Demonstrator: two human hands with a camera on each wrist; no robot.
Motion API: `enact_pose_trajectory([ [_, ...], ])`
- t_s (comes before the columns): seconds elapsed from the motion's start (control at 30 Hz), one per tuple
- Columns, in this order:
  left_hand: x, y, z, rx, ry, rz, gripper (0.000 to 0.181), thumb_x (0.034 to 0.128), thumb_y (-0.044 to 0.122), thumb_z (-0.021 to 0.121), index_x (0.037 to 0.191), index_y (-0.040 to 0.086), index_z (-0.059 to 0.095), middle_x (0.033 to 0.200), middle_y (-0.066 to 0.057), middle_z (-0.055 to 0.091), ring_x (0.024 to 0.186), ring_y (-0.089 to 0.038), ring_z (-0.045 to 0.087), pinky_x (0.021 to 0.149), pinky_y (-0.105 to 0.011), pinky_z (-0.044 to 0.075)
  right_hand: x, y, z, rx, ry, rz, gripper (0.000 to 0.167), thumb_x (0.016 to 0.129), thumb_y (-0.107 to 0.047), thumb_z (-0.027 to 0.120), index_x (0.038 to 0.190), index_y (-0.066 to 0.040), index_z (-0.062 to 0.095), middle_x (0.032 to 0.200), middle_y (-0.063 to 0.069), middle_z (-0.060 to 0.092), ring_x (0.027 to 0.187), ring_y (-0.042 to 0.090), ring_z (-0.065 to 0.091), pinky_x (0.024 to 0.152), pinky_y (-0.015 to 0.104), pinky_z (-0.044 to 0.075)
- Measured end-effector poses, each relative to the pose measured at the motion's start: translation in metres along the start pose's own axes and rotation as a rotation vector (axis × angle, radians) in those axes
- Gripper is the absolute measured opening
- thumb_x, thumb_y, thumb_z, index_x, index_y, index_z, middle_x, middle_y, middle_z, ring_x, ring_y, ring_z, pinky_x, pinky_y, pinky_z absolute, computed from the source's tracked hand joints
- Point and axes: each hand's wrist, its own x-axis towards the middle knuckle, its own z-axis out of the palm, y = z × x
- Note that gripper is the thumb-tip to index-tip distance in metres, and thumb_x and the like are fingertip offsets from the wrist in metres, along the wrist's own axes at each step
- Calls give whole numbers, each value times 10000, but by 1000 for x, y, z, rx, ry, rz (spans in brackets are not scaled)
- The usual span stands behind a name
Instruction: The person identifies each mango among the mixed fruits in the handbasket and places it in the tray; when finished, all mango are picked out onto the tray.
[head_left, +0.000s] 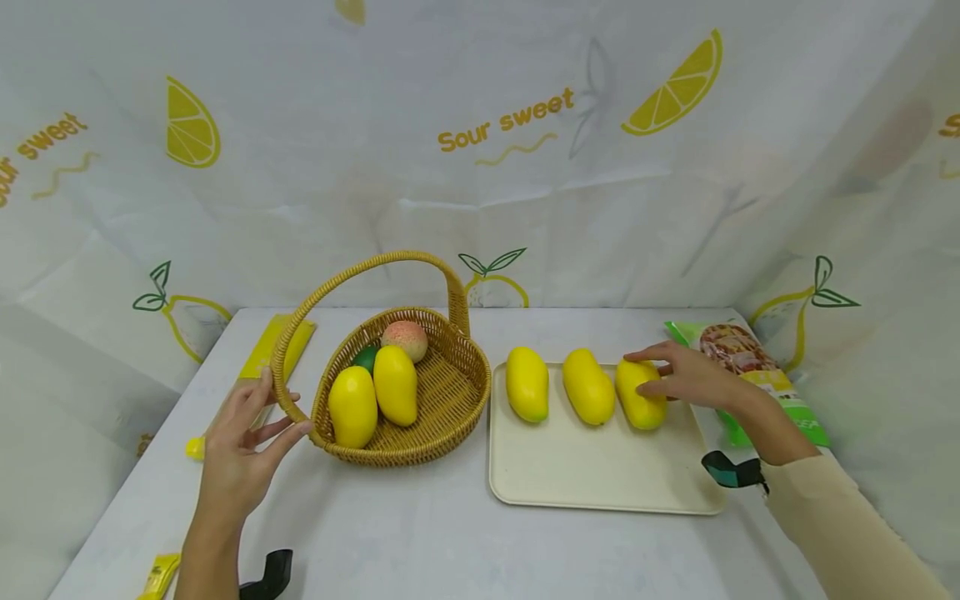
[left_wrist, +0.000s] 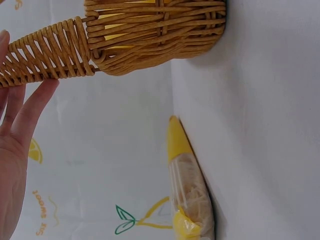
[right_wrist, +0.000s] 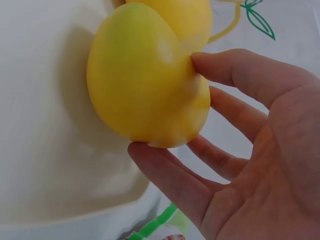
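l wrist cam: hand (left_wrist: 14,150) cropped; basket (left_wrist: 175,37) too

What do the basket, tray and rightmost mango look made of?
Basket: woven rattan, or a synthetic look-alike, with a slight sheen; interlaced strands show plainly.
Tray: probably moulded plastic, satin cream; one smooth surface with a raised rim.
Mango: possibly foam or plastic, smooth with a soft highlight and even colour; real fruit can't be ruled out.

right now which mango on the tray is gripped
The rightmost mango on the tray: the right hand grips it; no hand touches the left mango or middle mango.
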Motion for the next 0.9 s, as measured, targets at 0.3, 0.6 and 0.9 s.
enact_pose_trajectory([
  [0.3,0,-1,0,7,-2,11,837,785,138,781,1516,-5,399,1216,99,568,1128,-31,645,870,-112,589,3,-2,2,-99,38,-63,578,946,-354,728,1421,-56,587,1443,293,481,1225,480,557,963,601,590],
  [0.6,-1,-2,0,0,2,-2,838,777,84,793,1513,-9,403,1214,89,572,1124,-39,648,868,-110,590,2,-8,-2,-115,32,-81,644,942,-370,735,1451,-27,541,1463,320,443,1270,525,503,1000,690,529],
  [0.9,-1,-2,0,13,2,7,872,735,-66,803,1509,-22,404,1202,88,578,1128,-37,651,868,-109,589,6,-18,-11,-175,65,-97,810,938,-447,717,1562,-56,378,1619,350,241,1445,577,298,1111,810,339],
])
